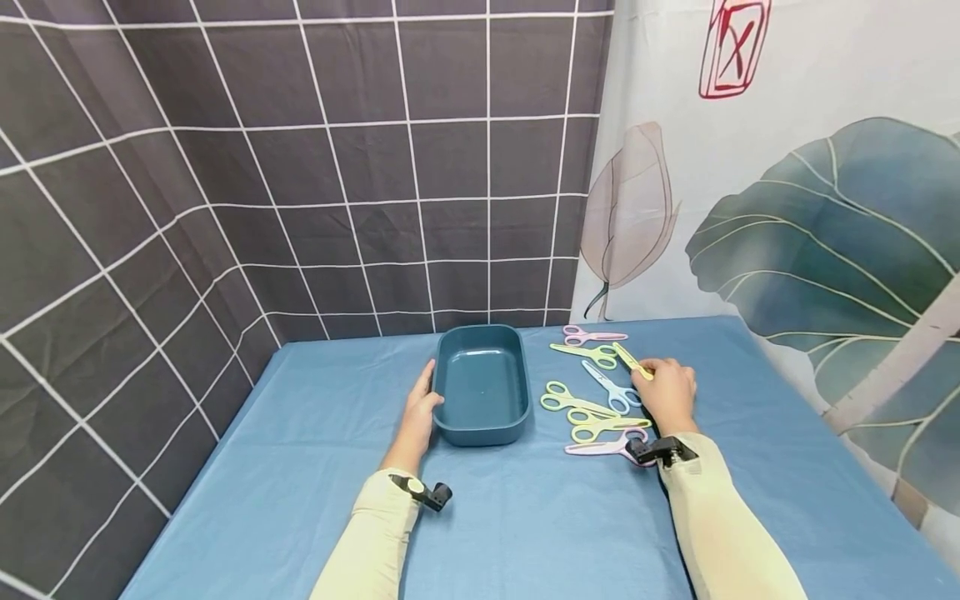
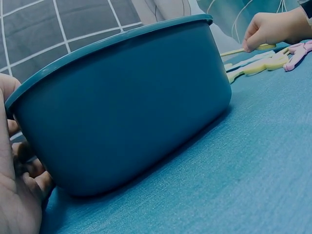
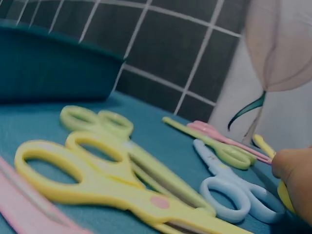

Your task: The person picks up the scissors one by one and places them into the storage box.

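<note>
My left hand [image 1: 416, 412] holds the left side of a teal plastic basin [image 1: 482, 436], thumb near the rim and the other fingers against its outer wall. My right hand [image 1: 670, 392] pinches a yellow pair of scissors [image 1: 628, 357] by one end, its other end pointing away toward the back left. Around that hand lie more scissors: light blue scissors [image 1: 611, 387] just left of it, yellow-green scissors [image 1: 588, 354] beyond, and pink scissors [image 1: 596, 337] farthest back. In the right wrist view the held scissors [image 3: 265, 146] are mostly hidden behind the fingers.
Nearer the front lie pale green scissors [image 1: 573, 402], yellow scissors [image 1: 611, 423] overlapping them, and pinkish-purple scissors [image 1: 600, 448] below the right wrist. A blue cloth [image 1: 300, 500] covers the table. Behind it hang a dark grid-patterned curtain [image 1: 360, 167] and a leaf-printed white one [image 1: 675, 167].
</note>
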Motion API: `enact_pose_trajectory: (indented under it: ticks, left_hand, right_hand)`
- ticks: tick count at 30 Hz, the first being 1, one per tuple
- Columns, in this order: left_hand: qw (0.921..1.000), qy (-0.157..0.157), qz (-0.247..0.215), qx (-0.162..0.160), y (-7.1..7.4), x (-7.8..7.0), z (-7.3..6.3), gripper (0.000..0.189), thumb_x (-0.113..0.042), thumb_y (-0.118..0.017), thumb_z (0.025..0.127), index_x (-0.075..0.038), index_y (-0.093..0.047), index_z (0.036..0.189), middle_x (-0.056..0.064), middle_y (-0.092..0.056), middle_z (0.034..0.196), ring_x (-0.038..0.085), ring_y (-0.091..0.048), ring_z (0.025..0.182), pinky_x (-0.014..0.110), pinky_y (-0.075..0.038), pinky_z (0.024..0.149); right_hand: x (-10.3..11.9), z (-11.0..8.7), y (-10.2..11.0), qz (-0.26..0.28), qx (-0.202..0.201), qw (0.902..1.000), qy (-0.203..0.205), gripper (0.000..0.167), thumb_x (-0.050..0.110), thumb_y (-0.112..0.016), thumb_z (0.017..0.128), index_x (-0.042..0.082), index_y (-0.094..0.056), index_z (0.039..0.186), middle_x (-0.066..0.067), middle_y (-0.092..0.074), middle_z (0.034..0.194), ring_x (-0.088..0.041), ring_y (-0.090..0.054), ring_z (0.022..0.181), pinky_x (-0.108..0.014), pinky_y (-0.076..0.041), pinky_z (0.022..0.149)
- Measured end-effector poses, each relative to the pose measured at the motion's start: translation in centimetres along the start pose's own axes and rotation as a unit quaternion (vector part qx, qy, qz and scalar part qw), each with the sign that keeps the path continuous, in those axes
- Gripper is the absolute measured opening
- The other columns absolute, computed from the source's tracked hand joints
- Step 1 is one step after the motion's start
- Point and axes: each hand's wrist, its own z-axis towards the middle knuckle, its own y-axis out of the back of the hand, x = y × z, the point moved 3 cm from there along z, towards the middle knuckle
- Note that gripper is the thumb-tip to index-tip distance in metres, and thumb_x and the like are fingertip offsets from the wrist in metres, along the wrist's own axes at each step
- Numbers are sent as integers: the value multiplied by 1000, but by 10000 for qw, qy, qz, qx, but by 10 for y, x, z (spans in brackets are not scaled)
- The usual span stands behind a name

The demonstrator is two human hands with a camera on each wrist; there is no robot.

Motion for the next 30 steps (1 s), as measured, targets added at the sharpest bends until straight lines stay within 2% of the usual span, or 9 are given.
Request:
enact_pose_trajectory:
  ticks: [9, 17, 24, 30]
  left_hand:
    - [9999, 33, -77, -58, 1, 2, -2, 81, 8, -42, 78, 1, -29, 158, 18, -22, 166, 32, -13, 154, 51, -10, 124]
    - [10000, 14, -41, -68, 1, 1, 0, 80, 7, -42, 79, 1, -28, 158, 19, -22, 165, 34, -14, 154, 52, -12, 123]
    - [9999, 32, -67, -74, 0, 3, -1, 80, 6, -43, 78, 1, -29, 157, 20, -22, 165, 36, -14, 153, 54, -12, 123]
    - [9994, -327, -17, -77, -1, 2, -4, 79, 0, -42, 78, -1, -32, 157, 21, -24, 164, 37, -17, 153, 52, -15, 122]
  right_hand:
    - [29, 9, -3, -74, 27, 9989, 468, 32, 20, -64, 94, -1, -72, 117, -27, -63, 116, -50, -47, 107, -61, -35, 93]
    - [76, 24, -7, -252, 219, 9941, 1030, 30, 21, -64, 93, 3, -74, 115, -22, -65, 116, -48, -50, 111, -61, -37, 92]
    - [115, 28, -16, -406, 301, 9862, 1578, 25, 21, -67, 89, 6, -77, 107, -18, -66, 105, -46, -54, 104, -59, -41, 84]
    - [149, 27, -29, -378, 427, 9762, 2091, 21, 19, -69, 89, 7, -77, 104, -16, -67, 103, -43, -55, 104, -58, -42, 87]
